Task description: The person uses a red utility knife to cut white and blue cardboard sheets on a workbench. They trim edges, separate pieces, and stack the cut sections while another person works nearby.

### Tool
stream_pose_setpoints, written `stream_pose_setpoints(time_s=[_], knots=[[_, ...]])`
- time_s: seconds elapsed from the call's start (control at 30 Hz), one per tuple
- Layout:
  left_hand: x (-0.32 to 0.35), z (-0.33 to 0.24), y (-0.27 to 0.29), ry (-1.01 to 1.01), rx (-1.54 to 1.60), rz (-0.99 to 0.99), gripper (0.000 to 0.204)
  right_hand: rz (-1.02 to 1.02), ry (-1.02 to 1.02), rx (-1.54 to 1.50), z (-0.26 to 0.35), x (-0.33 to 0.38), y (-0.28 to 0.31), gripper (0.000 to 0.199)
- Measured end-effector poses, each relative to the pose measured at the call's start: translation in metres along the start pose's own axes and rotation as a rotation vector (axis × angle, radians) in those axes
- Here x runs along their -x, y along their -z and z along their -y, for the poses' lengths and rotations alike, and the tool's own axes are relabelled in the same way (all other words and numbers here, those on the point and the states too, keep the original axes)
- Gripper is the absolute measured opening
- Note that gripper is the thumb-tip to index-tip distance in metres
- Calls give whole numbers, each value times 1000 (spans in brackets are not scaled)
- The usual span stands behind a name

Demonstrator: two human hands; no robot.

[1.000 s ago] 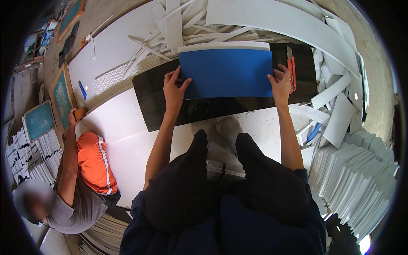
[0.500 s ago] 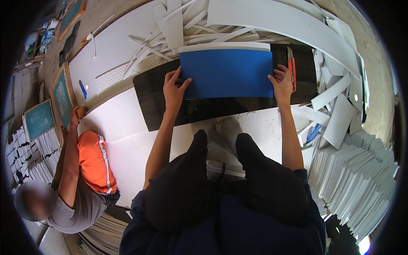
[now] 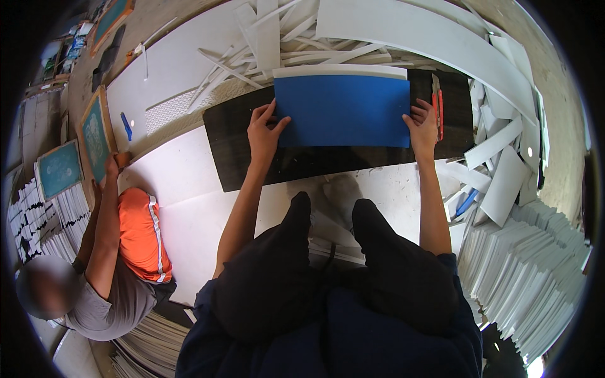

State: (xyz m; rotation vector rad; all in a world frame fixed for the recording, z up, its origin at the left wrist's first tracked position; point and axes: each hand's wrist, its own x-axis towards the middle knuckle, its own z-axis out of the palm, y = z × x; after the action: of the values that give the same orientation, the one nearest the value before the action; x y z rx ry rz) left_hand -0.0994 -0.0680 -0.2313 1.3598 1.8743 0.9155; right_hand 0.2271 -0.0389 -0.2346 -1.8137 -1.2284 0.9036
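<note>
A rectangular blue sheet (image 3: 343, 112) lies over a white sheet (image 3: 340, 71), whose far edge sticks out behind it. Both are on a dark, glossy board (image 3: 236, 148) in front of me. My left hand (image 3: 265, 131) grips the blue sheet's left edge, thumb resting near its face and fingers along the side. At the opposite edge, my right hand (image 3: 422, 130) holds on with thumb and curled fingers; the fingers' undersides are hidden. Just beyond the right hand, a red-handled utility knife (image 3: 438, 108) rests on the board.
White offcuts (image 3: 302, 50) heap up behind the board and down its right side. A tall stack of white sheets (image 3: 529, 271) stands at right. At left, another person (image 3: 110, 277) in orange shorts handles a teal framed screen (image 3: 96, 142). A blue cutter (image 3: 127, 126) lies nearby.
The whole view has shifted slightly. Both hands keep their hold at the blue sheet's sides, and the sheet stays in nearly the same place on the dark board.
</note>
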Motion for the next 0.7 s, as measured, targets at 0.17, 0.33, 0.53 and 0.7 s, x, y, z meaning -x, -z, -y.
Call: stream_pose_setpoints(time_s=[0.17, 0.33, 0.53, 0.7], knots=[[-1, 1, 0, -8, 21, -5, 51, 3, 6, 12, -3, -2, 0, 51], [1, 6, -3, -8, 16, 33, 61, 30, -13, 29, -3, -3, 2, 52], [-7, 17, -10, -88, -77, 62, 67, 33, -44, 80, -1, -5, 5, 60], [-9, 4, -7, 17, -96, 98, 65, -29, 2, 74, 5, 0, -1, 63]])
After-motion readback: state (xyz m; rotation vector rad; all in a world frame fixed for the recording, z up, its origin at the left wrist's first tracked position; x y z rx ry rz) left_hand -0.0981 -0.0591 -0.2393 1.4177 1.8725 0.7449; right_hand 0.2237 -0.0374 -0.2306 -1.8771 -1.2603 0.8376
